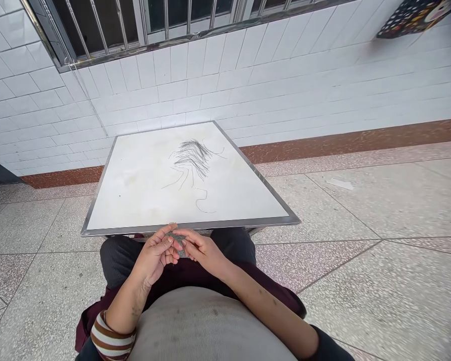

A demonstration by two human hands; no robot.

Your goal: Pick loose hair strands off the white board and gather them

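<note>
My left hand [161, 250] is held over my lap, just in front of the table's near edge, palm turned up and thumb against the index finger. Close beside it, my right hand [205, 250] pinches thumb and fingertips together. The fingertips of both hands nearly meet; whatever lies between them is too fine to make out. On the white tabletop [143, 185] lies a loose bundle of thin, dark, wavy strands [193, 158], hair-like or wire-like. A few single strands are spread around it, and one curled strand [201, 200] lies nearer to me.
A grey metal rim [263, 221] edges the table, whose far side is near a white tiled wall [195, 95]. Above are window bars [165, 20]. A patterned cloth item [413, 20] hangs at upper right. A pale scrap [340, 184] lies on the speckled floor.
</note>
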